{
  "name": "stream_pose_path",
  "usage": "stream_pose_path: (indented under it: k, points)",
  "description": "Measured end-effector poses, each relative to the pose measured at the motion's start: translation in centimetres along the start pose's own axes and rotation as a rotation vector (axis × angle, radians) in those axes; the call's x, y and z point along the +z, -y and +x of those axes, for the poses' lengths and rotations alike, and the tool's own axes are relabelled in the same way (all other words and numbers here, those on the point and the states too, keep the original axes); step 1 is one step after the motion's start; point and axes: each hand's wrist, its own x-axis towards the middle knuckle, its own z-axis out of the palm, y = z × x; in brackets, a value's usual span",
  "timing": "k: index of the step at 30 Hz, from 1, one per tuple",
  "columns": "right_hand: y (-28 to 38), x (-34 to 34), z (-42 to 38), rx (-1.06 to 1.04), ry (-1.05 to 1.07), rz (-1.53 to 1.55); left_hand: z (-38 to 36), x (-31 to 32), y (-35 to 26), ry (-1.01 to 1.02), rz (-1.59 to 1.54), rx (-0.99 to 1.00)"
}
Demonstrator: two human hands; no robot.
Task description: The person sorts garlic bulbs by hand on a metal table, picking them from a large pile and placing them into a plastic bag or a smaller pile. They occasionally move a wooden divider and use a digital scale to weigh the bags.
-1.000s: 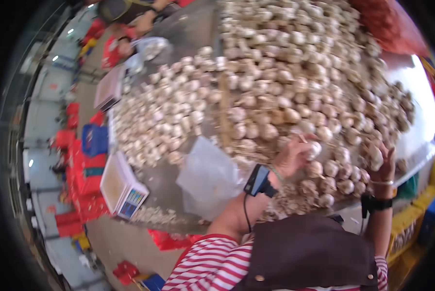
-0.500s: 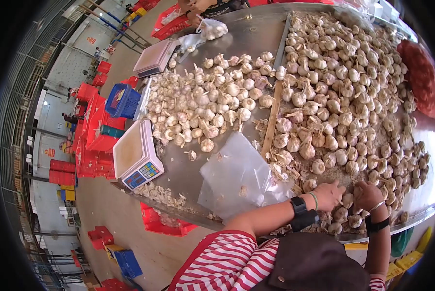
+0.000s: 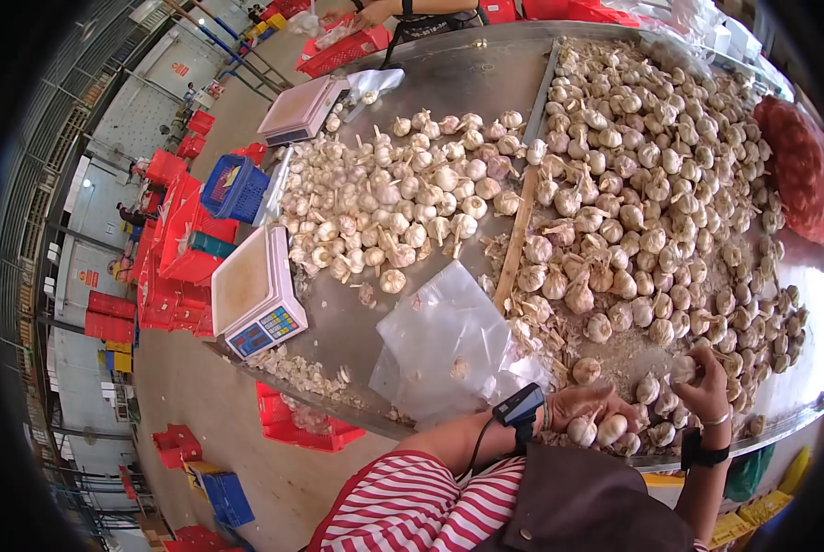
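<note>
My left hand point(image 3: 577, 402) is low over the near edge of the heap, turned partly palm up. Two pale garlic bulbs point(image 3: 612, 429) rest in its curled fingers. To its right, my right hand point(image 3: 709, 396) is raised a little and pinches one garlic bulb point(image 3: 683, 369) between thumb and fingers. Around both hands spreads a big heap of unpeeled garlic point(image 3: 651, 175), with loose skins on the metal table. A bare dusty patch shows just beyond my hands.
A wooden strip point(image 3: 517, 235) divides the heap from cleaner garlic bulbs point(image 3: 375, 198). Plastic bags point(image 3: 449, 331) lie left of my hands. Two scales point(image 3: 251, 285) stand along the left edge. A red mesh sack point(image 3: 798, 161) sits at right. Another person's hands point(image 3: 375, 13) work at the far end.
My left hand has drawn back toward me and turned over with bulbs in it. My right hand has lifted a bulb. The far person's filled bag has left the table.
</note>
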Motion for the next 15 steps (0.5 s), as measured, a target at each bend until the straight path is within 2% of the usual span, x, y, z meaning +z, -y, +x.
stream_pose_path:
  k: [1, 2, 3, 5, 7, 8, 9, 10, 11, 12, 14, 15]
  points:
    - [1.7, 0.0, -0.6, -0.028, 0.023, 0.271, 0.3, 0.5, 0.1, 0.000, -0.005, -0.006]
    - [3.4, -0.2, -0.9, -0.123, 0.162, 0.259, 0.8, 1.3, 0.2, -0.020, -0.025, 0.039]
    - [5.3, 0.7, -1.4, -0.220, 0.215, 0.339, 1.4, 2.1, 0.2, -0.037, -0.044, 0.084]
    - [7.2, 1.7, -1.3, -0.549, 0.357, 0.110, 1.7, 1.8, 0.4, -0.047, -0.059, 0.123]
    - [8.8, 3.1, -1.7, -0.527, 0.388, 0.033, 0.8, -0.7, 1.4, -0.260, 0.805, 0.247]
    - [8.7, 3.2, -1.6, -0.526, 0.344, 0.086, 0.7, -1.2, 2.1, -0.212, 0.418, 0.315]
    - [8.3, 3.0, -1.5, -0.509, 0.291, 0.135, 0.1, -0.8, 1.6, -0.337, 0.580, 0.355]
    - [7.2, 2.8, -1.5, -0.459, 0.264, 0.304, 0.2, -3.5, 2.2, -0.315, -0.414, 0.307]
    - [5.4, 3.0, -1.2, -0.483, 0.153, 0.417, -0.9, -8.0, 3.3, -0.375, -0.255, 0.336]
    - [4.8, 2.2, -1.2, -0.425, 0.106, 0.480, -2.0, -5.0, 0.7, -0.313, -0.137, 0.364]
    - [3.8, 0.0, -1.7, -0.217, -0.073, 0.511, -4.7, -1.2, -5.7, -0.129, -0.187, 0.413]
    - [2.9, -1.2, -2.0, -0.181, -0.129, 0.518, -6.6, -0.3, -8.7, -0.056, -0.228, 0.460]
